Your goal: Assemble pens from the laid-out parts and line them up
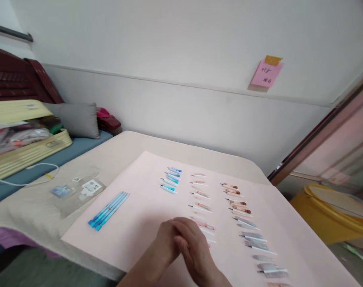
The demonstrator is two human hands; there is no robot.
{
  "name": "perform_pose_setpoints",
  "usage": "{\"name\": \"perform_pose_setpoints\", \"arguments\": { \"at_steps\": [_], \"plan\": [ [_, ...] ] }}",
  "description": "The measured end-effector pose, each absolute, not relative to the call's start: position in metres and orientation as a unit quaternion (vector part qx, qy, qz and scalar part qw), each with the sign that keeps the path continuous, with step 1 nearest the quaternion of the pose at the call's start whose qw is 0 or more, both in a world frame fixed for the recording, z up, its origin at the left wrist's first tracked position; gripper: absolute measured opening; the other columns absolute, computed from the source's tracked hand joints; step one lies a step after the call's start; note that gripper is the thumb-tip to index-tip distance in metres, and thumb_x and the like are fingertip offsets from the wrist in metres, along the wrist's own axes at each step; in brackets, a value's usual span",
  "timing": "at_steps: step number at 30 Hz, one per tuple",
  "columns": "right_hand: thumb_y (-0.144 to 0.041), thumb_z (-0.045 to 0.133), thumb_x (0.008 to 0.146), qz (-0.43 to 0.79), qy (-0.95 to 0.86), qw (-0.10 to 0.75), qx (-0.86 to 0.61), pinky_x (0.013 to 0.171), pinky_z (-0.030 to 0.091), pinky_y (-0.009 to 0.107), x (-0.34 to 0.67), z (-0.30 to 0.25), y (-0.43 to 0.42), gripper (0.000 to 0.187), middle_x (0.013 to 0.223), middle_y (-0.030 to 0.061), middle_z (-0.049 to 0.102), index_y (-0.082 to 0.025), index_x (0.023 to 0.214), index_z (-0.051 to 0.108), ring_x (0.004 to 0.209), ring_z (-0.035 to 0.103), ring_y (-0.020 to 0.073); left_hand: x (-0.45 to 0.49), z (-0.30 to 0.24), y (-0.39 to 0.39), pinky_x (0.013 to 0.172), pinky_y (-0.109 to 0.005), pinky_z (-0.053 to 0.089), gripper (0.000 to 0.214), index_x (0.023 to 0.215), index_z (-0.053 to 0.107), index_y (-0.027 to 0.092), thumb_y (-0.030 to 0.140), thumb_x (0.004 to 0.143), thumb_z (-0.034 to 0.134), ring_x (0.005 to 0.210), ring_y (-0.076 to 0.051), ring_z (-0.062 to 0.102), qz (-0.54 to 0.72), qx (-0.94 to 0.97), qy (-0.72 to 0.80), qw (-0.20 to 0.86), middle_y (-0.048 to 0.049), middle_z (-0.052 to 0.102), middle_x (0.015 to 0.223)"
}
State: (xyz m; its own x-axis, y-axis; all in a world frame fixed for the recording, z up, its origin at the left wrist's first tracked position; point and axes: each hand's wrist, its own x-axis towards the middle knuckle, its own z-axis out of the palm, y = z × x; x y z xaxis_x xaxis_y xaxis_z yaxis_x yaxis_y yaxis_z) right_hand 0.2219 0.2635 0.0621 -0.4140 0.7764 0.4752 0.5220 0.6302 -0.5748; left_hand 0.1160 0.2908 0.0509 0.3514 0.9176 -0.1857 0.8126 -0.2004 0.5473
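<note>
The beige surface (175, 141) carries a pink sheet (142, 191) beneath the fingers (186, 228). Blue pens (109, 210) lie left of them, more pens (253, 238) beyond and right. Plastic packaging (75, 195) rests farther left.

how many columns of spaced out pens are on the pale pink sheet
3: the blue column nearest the pen bundle, the pale pink column beside it, the brown-and-grey column at right. The left hand and right hand may hide more.

A bedroom in a home, it appears: a dark reddish carved headboard (8, 75) stands at the left, with a grey cushion (76, 119) on blue bedding (84, 147).
</note>
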Motion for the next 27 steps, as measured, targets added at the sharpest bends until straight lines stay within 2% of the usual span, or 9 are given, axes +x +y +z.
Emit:
{"name": "perform_pose_setpoints", "arguments": {
  "at_steps": [2, 5, 10, 13, 19, 27],
  "plan": [
    [-0.035, 0.035, 0.093, 0.178, -0.783, 0.379, -0.459, 0.077, 0.046, 0.03, 0.225, 0.057, 0.282, 0.029, 0.099, 0.0066, 0.063, -0.02, 0.105, 0.056, 0.091, 0.057, 0.0175, 0.103, 0.056, 0.299, 0.074, -0.036, 0.046, 0.027, 0.095, 0.063, 0.017, 0.023, 0.087, 0.038, 0.087, -0.025, 0.062, 0.094, 0.774, 0.573, 0.253, -0.0098, 0.066, 0.092],
    [-0.031, 0.035, 0.092, 0.159, -0.758, 0.343, -0.531, 0.074, 0.046, 0.029, 0.221, 0.044, 0.317, 0.028, 0.093, 0.0055, 0.064, -0.019, 0.098, 0.059, 0.086, 0.059, 0.0173, 0.082, 0.06, 0.307, 0.07, -0.034, 0.044, 0.027, 0.094, 0.061, 0.016, 0.025, 0.086, 0.037, 0.083, -0.024, 0.063, 0.07, 0.773, 0.601, 0.193, -0.0105, 0.066, 0.09],
    [-0.019, 0.039, 0.088, 0.069, -0.784, 0.16, -0.596, 0.076, 0.041, 0.025, 0.202, 0.03, 0.369, 0.024, 0.099, 0.005, 0.063, -0.019, 0.099, 0.06, 0.092, 0.058, 0.0157, 0.057, 0.054, 0.315, 0.074, -0.034, 0.042, 0.027, 0.096, 0.059, 0.015, 0.027, 0.086, 0.037, 0.087, -0.023, 0.061, 0.027, 0.757, 0.629, 0.176, -0.0118, 0.064, 0.094],
    [-0.018, 0.043, 0.086, 0.034, -0.784, 0.1, -0.611, 0.074, 0.039, 0.025, 0.192, 0.029, 0.388, 0.02, 0.1, 0.0055, 0.061, -0.02, 0.097, 0.06, 0.094, 0.056, 0.017, 0.051, 0.051, 0.318, 0.074, -0.034, 0.042, 0.026, 0.095, 0.06, 0.015, 0.028, 0.085, 0.039, 0.087, -0.023, 0.061, 0.028, 0.759, 0.625, 0.181, -0.012, 0.064, 0.094],
    [-0.019, 0.046, 0.084, 0.019, -0.769, 0.073, -0.635, 0.071, 0.036, 0.027, 0.183, 0.02, 0.404, 0.016, 0.099, 0.0083, 0.06, -0.018, 0.093, 0.059, 0.096, 0.053, 0.0202, 0.053, 0.056, 0.318, 0.072, -0.033, 0.043, 0.026, 0.094, 0.061, 0.015, 0.029, 0.083, 0.043, 0.085, -0.024, 0.063, 0.035, 0.758, 0.622, 0.19, -0.0121, 0.066, 0.092],
    [-0.024, 0.041, 0.085, 0.028, -0.739, 0.06, -0.671, 0.065, 0.033, 0.027, 0.187, 0.004, 0.409, 0.02, 0.095, 0.0079, 0.059, -0.017, 0.094, 0.058, 0.088, 0.054, 0.0188, 0.053, 0.059, 0.317, 0.072, -0.034, 0.044, 0.026, 0.093, 0.061, 0.013, 0.029, 0.083, 0.043, 0.086, -0.026, 0.062, 0.044, 0.763, 0.616, 0.193, -0.0121, 0.066, 0.092]
  ]
}}
